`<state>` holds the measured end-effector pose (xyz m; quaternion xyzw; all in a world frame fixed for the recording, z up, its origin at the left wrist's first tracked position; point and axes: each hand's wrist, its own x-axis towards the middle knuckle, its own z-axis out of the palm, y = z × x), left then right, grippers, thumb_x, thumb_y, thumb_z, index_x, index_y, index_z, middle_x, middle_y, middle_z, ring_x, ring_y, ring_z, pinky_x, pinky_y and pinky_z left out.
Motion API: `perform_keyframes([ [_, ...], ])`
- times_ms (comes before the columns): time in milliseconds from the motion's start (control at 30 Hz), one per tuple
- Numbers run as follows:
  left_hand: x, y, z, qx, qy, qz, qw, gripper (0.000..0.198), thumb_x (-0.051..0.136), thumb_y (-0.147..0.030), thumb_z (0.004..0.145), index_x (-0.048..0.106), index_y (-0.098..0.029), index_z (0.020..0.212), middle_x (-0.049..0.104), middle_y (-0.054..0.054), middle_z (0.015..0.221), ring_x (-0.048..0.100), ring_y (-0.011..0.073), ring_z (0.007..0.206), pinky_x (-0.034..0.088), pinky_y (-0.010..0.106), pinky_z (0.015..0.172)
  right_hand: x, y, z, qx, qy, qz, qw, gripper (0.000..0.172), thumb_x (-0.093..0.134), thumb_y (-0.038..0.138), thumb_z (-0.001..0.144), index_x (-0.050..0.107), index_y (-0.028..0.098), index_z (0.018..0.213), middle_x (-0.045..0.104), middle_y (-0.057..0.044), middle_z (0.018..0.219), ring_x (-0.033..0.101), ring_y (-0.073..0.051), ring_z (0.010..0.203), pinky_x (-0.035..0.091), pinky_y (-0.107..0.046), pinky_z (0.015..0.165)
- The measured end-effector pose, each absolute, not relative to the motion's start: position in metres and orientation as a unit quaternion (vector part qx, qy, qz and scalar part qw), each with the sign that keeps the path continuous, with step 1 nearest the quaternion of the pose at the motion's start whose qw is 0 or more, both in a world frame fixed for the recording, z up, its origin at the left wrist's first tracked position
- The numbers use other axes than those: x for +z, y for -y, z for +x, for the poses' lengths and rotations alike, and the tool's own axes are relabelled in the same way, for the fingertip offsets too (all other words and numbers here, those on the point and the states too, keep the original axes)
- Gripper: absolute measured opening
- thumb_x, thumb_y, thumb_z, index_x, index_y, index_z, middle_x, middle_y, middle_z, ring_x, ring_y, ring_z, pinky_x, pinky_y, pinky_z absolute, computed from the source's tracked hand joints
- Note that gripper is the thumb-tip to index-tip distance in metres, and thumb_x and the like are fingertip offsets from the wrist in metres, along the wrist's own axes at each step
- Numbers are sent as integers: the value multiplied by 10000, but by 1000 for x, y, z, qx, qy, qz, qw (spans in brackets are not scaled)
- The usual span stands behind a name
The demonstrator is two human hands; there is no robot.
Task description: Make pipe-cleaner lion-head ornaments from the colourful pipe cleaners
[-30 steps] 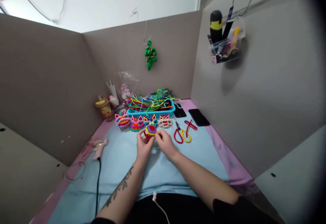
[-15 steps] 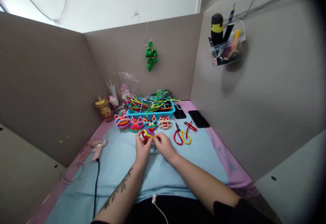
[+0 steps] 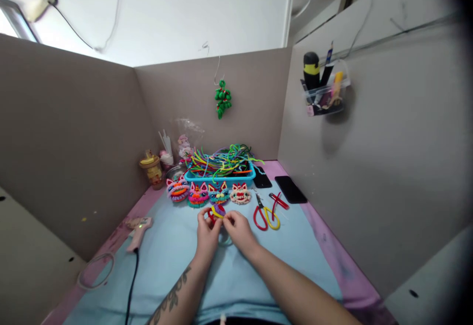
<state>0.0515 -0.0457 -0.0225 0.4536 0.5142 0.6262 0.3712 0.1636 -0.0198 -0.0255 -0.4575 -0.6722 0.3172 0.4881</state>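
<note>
No readable text, no legible labels, brands, numbers or signs

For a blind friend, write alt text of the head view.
The left hand holds a red, yellow and purple pipe-cleaner craft, the right hand at its edge, over blue cloth; beyond are four animal heads and a tray of pipe cleaners.

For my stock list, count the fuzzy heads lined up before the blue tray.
4: lilac head at far left, pink head next, teal head third, cream head at far right.
</note>
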Motion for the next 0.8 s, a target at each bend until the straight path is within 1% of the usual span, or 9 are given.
perform_keyframes([
  [67,-24,45,51,625,-516,447,380,493,646,-323,710,380,-188,1102,637,-6,711,635,155,658,474,267,628,-26,20,163,303,677,-463,485,125,485,170,757,532,195,643,563,-8,670,526,-155,638,390,-256,600],
  [133,-24,44,50,628,-521,443,372,494,650,-326,702,381,-191,1094,632,-14,693,634,158,651,474,270,628,-25,20,164,281,691,-466,476,119,486,169,766,545,197,666,577,-20,696,537,-167,664,395,-266,614],
  [300,-23,44,51,631,-529,438,361,448,635,-304,709,371,-203,1057,623,-25,677,617,146,630,469,260,616,-20,24,167,185,755,-455,435,141,468,152,803,578,207,735,608,-46,769,554,-203,771,398,-298,689],
  [433,-22,45,52,626,-534,444,355,424,625,-299,717,370,-202,1041,614,-33,643,611,148,611,464,258,600,-16,26,169,136,785,-452,402,156,467,141,812,586,208,735,610,-48,759,549,-209,772,386,-306,702],
  [633,-20,48,53,621,-530,461,347,442,630,-318,718,383,-193,1063,650,-2,700,633,162,649,471,273,624,-18,26,169,151,776,-454,411,138,475,141,809,557,196,712,590,-32,743,540,-183,771,370,-275,691],
  [800,-21,48,52,621,-531,456,353,443,633,-323,714,385,-200,1059,644,-10,702,627,153,654,467,265,643,-17,26,169,172,764,-458,420,137,472,138,806,551,189,707,582,-23,736,532,-166,752,361,-258,677],
])
